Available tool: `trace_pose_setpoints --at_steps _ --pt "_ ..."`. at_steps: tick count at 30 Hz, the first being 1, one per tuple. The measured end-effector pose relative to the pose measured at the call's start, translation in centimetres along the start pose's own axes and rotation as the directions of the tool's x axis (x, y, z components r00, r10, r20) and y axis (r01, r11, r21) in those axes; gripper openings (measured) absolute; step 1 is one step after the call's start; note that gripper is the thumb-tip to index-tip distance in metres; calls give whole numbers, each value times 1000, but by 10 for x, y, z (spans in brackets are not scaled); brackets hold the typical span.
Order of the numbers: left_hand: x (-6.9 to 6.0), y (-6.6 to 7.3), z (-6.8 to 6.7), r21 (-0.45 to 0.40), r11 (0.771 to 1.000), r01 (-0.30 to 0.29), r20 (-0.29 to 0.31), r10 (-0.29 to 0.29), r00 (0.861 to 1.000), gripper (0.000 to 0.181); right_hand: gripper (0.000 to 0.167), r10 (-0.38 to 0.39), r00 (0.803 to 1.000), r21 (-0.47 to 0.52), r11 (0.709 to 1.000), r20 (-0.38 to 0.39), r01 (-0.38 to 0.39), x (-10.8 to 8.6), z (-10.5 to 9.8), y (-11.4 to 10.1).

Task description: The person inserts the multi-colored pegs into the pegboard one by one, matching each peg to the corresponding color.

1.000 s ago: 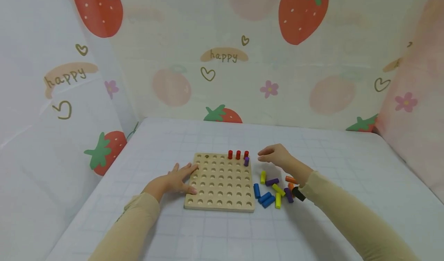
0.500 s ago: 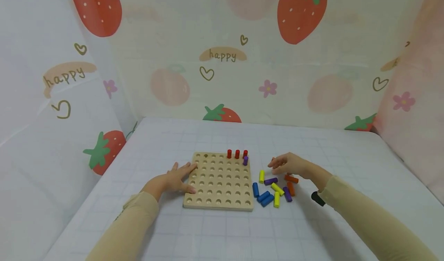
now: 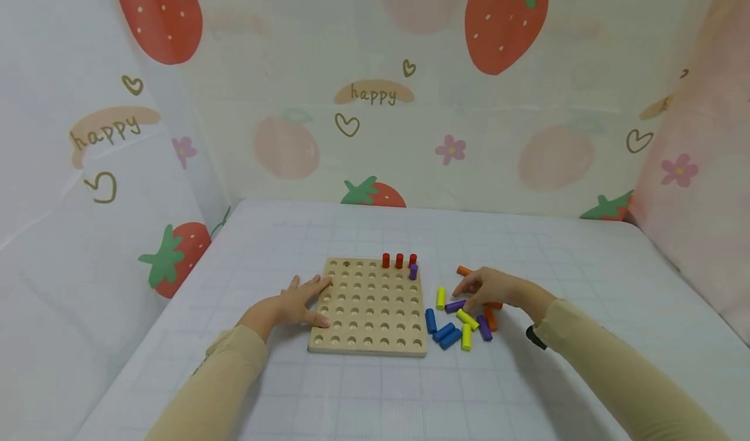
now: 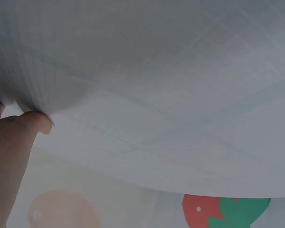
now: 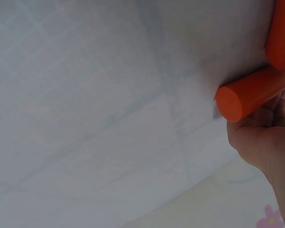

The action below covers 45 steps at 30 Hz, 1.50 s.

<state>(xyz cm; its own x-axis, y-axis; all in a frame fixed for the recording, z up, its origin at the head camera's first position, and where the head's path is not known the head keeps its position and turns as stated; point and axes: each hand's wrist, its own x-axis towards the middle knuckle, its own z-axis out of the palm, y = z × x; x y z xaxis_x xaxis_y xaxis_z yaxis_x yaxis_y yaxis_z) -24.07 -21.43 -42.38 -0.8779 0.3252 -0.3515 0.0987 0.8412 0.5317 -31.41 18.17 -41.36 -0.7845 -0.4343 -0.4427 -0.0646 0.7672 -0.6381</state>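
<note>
A wooden pegboard [image 3: 368,352] with rows of holes lies on the table. My left hand [image 3: 295,301] rests with spread fingers on its left edge. Three red pegs [image 3: 400,260] stand in the back row at the right, and a purple peg [image 3: 413,272] stands just in front of the rightmost. My right hand [image 3: 495,287] reaches down over loose pegs right of the board, its fingertips close to a lying purple peg [image 3: 455,306] and a yellow peg [image 3: 467,319]. No peg shows between its fingers. In the right wrist view an orange peg [image 5: 251,93] lies against the hand.
Blue pegs [image 3: 444,332] lie near the board's right edge. Another purple peg [image 3: 484,328] lies beside an orange peg [image 3: 490,318]; one more orange peg [image 3: 464,271] lies behind my right hand. A patterned strawberry curtain [image 3: 375,148] stands behind the table.
My right hand has moved from beside the board's back right corner, rightward and then down toward the loose pegs. The left hand has stayed on the board.
</note>
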Motion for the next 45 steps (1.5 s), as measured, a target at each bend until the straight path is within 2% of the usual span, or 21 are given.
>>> trace_pose_setpoints --at_steps 14,27,33,45 --pt "-1 -2 0 -8 1000 -11 -5 11 1000 95 19 -24 1000 -69 997 3 24 4 3 -1" --pt "0 -3 2 -9 1000 -15 -9 15 1000 96 9 -48 999 -32 998 16 48 5 1 3" --pt "3 -5 2 -2 1000 -5 -2 5 1000 97 10 -23 1000 -25 999 6 24 4 0 3" --pt "5 -7 2 1 1000 -11 -4 11 1000 98 18 -29 1000 23 999 -2 29 2 -7 2"
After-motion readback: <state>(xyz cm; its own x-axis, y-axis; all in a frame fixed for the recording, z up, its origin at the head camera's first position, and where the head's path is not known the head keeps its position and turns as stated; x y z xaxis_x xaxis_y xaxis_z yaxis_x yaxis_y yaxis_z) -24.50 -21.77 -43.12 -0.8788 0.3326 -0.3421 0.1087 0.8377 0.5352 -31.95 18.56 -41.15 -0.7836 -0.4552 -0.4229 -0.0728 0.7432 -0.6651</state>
